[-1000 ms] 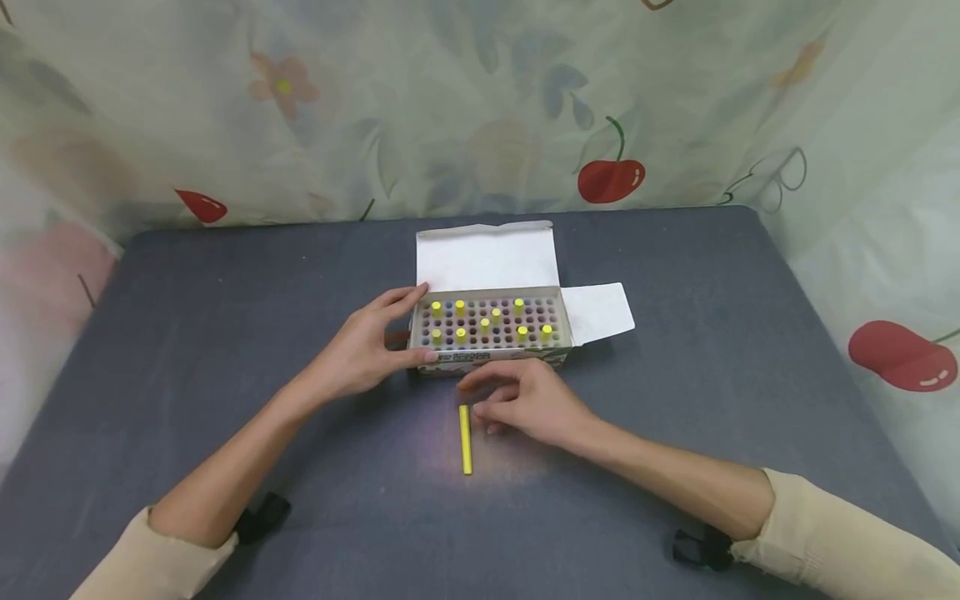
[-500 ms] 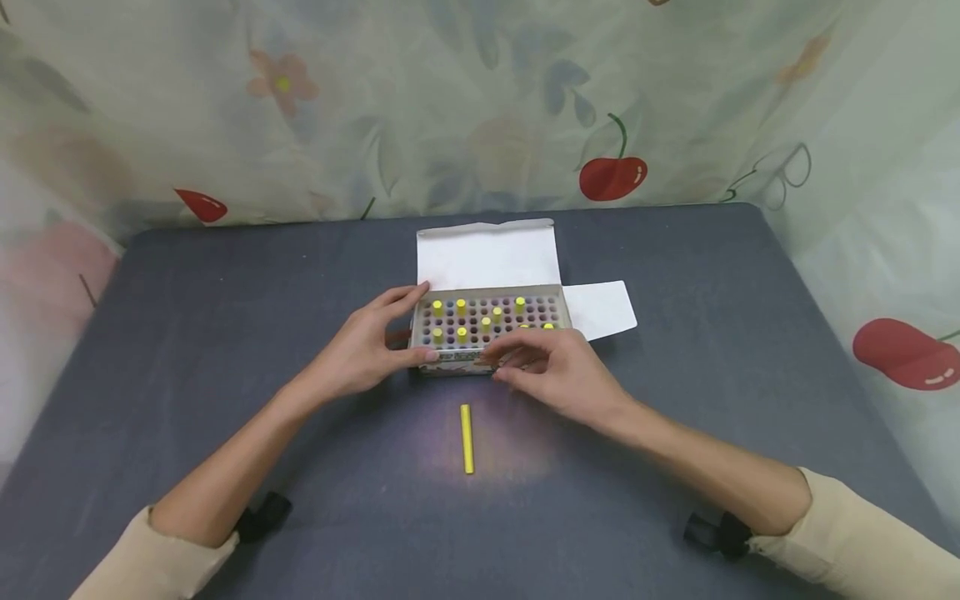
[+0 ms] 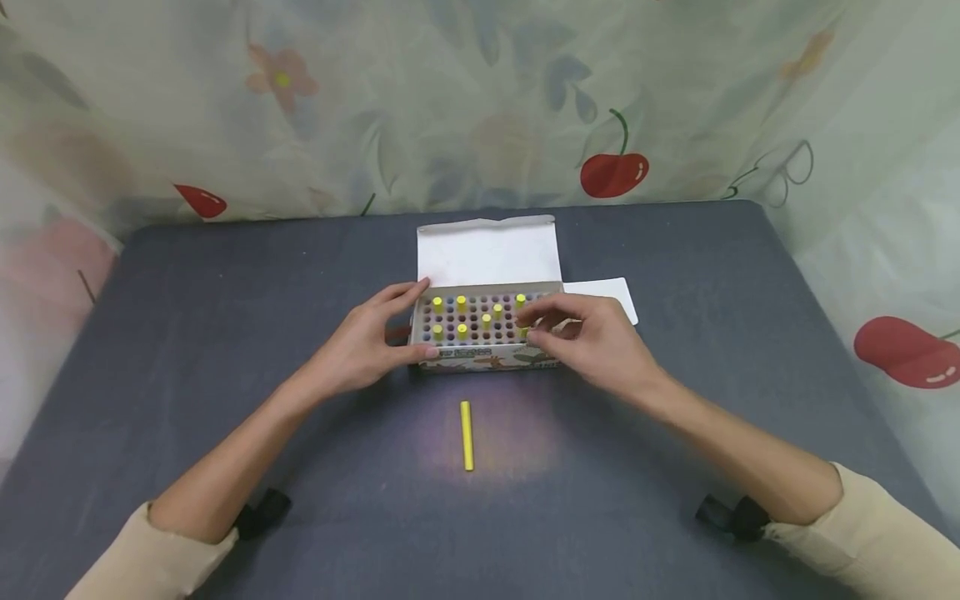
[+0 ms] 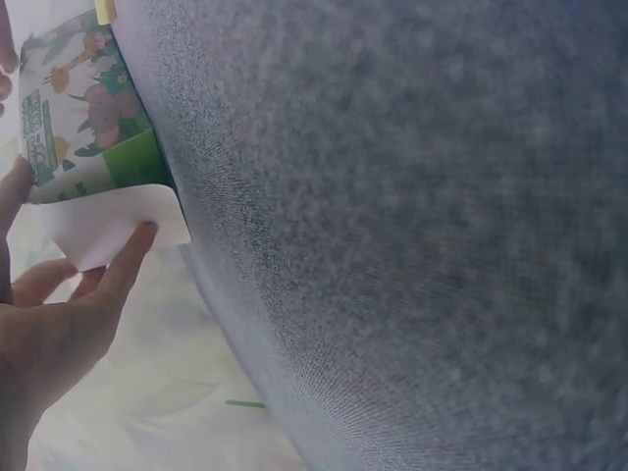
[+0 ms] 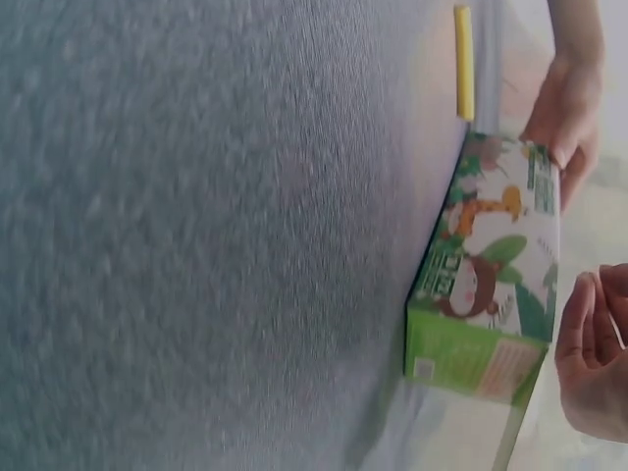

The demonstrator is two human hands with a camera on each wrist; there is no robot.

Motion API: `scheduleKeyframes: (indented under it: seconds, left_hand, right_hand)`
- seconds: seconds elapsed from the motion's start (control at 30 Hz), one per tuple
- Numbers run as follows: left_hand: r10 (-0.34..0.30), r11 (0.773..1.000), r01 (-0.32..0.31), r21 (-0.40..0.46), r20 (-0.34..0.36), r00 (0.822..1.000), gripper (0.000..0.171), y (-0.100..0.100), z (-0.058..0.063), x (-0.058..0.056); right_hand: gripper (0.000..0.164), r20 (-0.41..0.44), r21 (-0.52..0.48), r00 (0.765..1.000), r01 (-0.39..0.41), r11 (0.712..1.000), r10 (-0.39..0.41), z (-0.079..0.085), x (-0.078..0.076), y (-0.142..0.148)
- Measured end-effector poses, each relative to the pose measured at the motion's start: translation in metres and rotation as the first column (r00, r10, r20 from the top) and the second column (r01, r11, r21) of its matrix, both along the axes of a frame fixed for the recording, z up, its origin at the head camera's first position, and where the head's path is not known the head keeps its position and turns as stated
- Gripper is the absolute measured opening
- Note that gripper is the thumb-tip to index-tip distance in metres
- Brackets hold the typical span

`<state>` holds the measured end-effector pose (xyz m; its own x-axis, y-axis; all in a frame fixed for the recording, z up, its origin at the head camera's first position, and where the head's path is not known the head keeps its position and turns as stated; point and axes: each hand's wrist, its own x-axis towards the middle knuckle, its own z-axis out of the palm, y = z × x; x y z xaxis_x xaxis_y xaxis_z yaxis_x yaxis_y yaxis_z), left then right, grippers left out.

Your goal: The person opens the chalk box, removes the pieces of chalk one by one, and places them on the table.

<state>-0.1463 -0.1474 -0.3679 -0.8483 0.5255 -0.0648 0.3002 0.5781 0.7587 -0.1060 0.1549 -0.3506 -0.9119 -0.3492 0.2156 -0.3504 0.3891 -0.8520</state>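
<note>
Presently, in the head view, the left hand (image 3: 363,346) grips the left end of an open cardboard box (image 3: 491,360) on the dark grey desk (image 3: 360,500), its thumb at the front edge and its fingers spread wide toward the back corner. The right hand (image 3: 603,337) is over the box's right end, fingers bent and narrowly parted from the thumb; I cannot tell whether they pinch anything. Several yellow sticks (image 3: 461,302) stand upright in the box's holes, and a loose yellow stick (image 3: 467,436) lies on the desk in front of it.

In the left wrist view, the left thumb is at the box's upper edge and a fingertip touches a white flap (image 4: 108,221).

In the right wrist view, the printed front shows a giraffe and leaves beside a green end panel (image 5: 471,355); the right hand's fingers are near the upper edge.
</note>
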Motion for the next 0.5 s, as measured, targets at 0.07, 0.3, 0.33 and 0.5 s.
scheduleKeyframes:
  seconds: [0.07, 0.3, 0.33, 0.5]
  left_hand:
    - [0.000, 1.000, 0.000, -0.003, -0.001, 1.000, 0.090, 0.000, 0.000, 0.000]
    - [-0.002, 1.000, 0.002, -0.001, 0.001, 1.000, 0.090, -0.001, 0.000, 0.000]
    - [-0.003, 1.000, 0.003, 0.001, 0.001, 1.000, 0.089, -0.001, 0.000, 0.000]
    - [-0.003, 1.000, 0.003, 0.003, 0.000, 1.000, 0.089, -0.002, 0.000, 0.001]
  right_hand:
    - [0.023, -0.028, 0.013, 1.000, 0.011, 1.000, -0.011, 0.000, -0.003, 0.004]
    - [0.024, -0.084, 0.097, 0.995, 0.063, 0.993, -0.055, -0.001, -0.008, 0.015]
    - [0.024, -0.088, 0.114, 0.994, 0.073, 0.991, -0.063, -0.001, -0.008, 0.016]
    - [0.021, -0.077, 0.188, 0.993, 0.099, 0.977, -0.086, -0.001, -0.011, 0.021]
